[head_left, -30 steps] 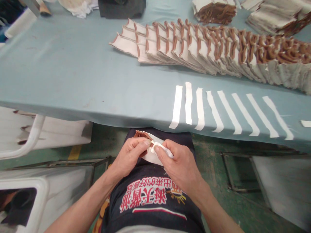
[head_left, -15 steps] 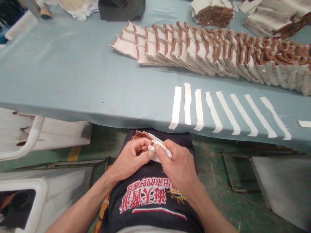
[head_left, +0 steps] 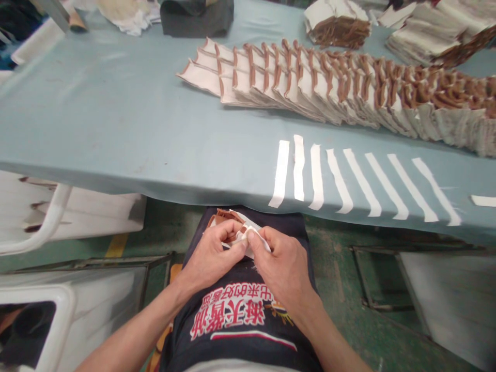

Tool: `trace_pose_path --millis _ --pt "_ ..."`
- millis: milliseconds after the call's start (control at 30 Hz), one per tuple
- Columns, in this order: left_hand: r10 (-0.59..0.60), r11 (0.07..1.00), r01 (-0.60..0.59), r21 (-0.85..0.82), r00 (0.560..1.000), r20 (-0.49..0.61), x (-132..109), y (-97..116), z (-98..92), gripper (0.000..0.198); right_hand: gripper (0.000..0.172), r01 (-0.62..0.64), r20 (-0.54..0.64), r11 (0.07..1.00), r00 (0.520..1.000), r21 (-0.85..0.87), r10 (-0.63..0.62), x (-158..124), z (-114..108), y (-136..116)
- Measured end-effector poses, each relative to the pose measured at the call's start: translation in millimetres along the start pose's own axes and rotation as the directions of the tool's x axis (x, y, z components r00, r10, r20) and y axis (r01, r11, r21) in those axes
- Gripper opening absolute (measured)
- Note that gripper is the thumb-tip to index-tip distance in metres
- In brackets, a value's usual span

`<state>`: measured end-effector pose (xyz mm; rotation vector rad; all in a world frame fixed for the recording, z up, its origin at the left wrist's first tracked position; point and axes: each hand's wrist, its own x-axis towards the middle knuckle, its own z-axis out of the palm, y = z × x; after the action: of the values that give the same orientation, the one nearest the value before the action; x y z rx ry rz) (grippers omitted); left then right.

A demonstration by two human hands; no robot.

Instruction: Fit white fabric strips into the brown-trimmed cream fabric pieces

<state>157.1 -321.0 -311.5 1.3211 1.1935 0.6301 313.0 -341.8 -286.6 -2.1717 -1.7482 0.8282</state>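
Over my lap, my left hand (head_left: pixel 211 250) pinches a small white fabric piece with brown edging (head_left: pixel 228 214). My right hand (head_left: pixel 281 258) is closed on a white cloth strip (head_left: pixel 256 232) laid against that piece. The two thumbs and forefingers meet there, so the exact join is hidden. On the table's front edge, several white strips (head_left: pixel 316 175) lie side by side. Behind them stretches a long overlapping row of white fabric pieces with brown edges (head_left: pixel 310 85).
The blue-green covered table (head_left: pixel 116 119) spans the view before me. Bundled stacks (head_left: pixel 337 23) and a dark grey block-like item (head_left: pixel 197 19) sit at the back. White bins (head_left: pixel 96 212) stand at lower left. A metal frame (head_left: pixel 383 305) is under the table at right.
My hands stay together over my lap, with fingers shifting slightly and the right hand turning in closer to the left. The view has tilted a little.
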Motion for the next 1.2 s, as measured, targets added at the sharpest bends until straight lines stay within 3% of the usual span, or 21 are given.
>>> trace_pose_path --millis 700,933,1200 --pt "-0.062 0.998 0.063 0.017 0.997 -0.052 0.4 -8.4 6.8 0.024 0.039 0.01 0.068 0.999 0.998 -0.037 -0.008 0.9 -0.1 4.0" --pt "-0.004 1.0 0.005 0.011 0.999 -0.052 -11.5 -3.8 3.6 0.024 0.028 0.158 -0.079 0.978 0.982 -0.133 -0.169 -8.1 -8.5 2.4" --pt "0.055 0.998 -0.056 -0.012 0.995 -0.085 -29.6 10.8 -2.2 0.024 0.018 0.403 -0.238 0.912 0.881 -0.072 -0.408 -16.1 -24.2 -1.3"
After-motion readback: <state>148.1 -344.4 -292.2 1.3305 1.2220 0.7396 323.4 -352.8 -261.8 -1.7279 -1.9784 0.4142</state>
